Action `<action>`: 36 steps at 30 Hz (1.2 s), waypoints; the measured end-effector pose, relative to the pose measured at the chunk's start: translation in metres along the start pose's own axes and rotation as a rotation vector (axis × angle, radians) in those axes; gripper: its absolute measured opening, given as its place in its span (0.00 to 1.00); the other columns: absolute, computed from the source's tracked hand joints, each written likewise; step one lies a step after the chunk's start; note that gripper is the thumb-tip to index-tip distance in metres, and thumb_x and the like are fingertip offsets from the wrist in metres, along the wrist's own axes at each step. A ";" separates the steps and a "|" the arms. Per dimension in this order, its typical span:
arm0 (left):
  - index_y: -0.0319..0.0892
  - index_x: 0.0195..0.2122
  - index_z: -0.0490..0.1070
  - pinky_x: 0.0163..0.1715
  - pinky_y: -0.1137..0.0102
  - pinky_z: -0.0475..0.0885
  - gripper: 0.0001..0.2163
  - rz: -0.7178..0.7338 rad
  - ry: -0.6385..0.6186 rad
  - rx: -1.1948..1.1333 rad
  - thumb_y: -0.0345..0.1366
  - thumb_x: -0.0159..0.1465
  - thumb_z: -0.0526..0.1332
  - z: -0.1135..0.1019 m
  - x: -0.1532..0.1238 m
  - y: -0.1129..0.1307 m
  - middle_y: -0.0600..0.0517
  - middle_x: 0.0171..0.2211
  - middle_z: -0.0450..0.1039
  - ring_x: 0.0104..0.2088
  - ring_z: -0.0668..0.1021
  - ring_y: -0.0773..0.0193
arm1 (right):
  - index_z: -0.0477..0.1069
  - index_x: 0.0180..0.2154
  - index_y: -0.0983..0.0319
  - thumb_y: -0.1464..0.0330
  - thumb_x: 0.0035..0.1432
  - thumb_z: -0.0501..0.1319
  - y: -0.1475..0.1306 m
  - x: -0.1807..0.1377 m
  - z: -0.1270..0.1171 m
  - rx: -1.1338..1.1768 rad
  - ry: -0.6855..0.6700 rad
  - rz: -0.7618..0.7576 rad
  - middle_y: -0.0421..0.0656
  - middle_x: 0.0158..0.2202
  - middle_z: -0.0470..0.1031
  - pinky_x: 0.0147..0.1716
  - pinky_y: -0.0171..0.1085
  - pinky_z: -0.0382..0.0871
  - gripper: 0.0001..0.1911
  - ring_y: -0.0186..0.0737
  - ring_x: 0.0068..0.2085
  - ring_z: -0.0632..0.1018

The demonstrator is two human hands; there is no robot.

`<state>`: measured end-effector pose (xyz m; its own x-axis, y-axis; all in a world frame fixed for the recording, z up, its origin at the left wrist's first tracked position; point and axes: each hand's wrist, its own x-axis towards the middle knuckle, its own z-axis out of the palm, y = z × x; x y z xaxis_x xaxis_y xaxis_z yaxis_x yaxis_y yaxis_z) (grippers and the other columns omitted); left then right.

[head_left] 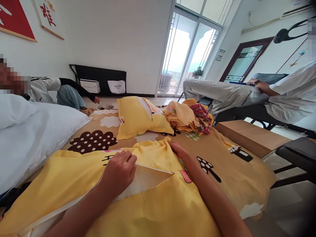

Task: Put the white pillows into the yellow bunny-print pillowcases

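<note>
A yellow pillowcase with printed figures lies in front of me, its long opening spread apart and white fabric showing inside. At the edge of that opening, my left hand is closed with bent fingers on the yellow cloth. My right hand grips the bunched far right corner of the case, its fingertips partly hidden by folds. Just beyond lies a yellow pillow with a slit showing white on top. Beside it sits a heap of yellow and red-checked cloth.
A patterned brown blanket covers the surface beneath. Large white pillows rise at left, near a seated person. Another person sits at right by a covered table. A wooden box and dark stool stand at right.
</note>
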<state>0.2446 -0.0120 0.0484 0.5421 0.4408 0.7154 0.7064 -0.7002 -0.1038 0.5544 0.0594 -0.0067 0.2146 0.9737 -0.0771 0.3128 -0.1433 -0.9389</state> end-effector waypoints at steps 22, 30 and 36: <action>0.43 0.24 0.59 0.27 0.67 0.56 0.10 -0.170 -0.829 -0.133 0.29 0.61 0.46 -0.070 -0.009 0.011 0.50 0.26 0.71 0.27 0.73 0.59 | 0.66 0.20 0.61 0.56 0.25 0.70 -0.028 0.012 -0.024 0.350 0.279 -0.165 0.38 0.18 0.70 0.21 0.35 0.61 0.21 0.33 0.21 0.67; 0.43 0.28 0.72 0.26 0.71 0.62 0.12 -0.132 -1.018 -0.537 0.41 0.62 0.53 -0.128 0.026 0.003 0.52 0.27 0.75 0.27 0.74 0.63 | 0.68 0.27 0.59 0.51 0.37 0.68 -0.094 -0.045 -0.031 0.452 0.281 -0.389 0.39 0.26 0.74 0.28 0.37 0.68 0.21 0.38 0.28 0.72; 0.42 0.41 0.71 0.39 0.67 0.67 0.16 -0.272 -0.367 -0.418 0.48 0.62 0.54 -0.062 0.076 -0.016 0.46 0.40 0.76 0.41 0.76 0.54 | 0.68 0.30 0.58 0.52 0.44 0.66 -0.144 -0.095 -0.043 0.428 0.256 -0.595 0.39 0.29 0.74 0.28 0.37 0.69 0.19 0.39 0.30 0.73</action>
<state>0.2464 -0.0014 0.1473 0.5414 0.7468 0.3862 0.6435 -0.6637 0.3813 0.5284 -0.0204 0.1506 0.3457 0.7864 0.5119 0.0688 0.5228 -0.8497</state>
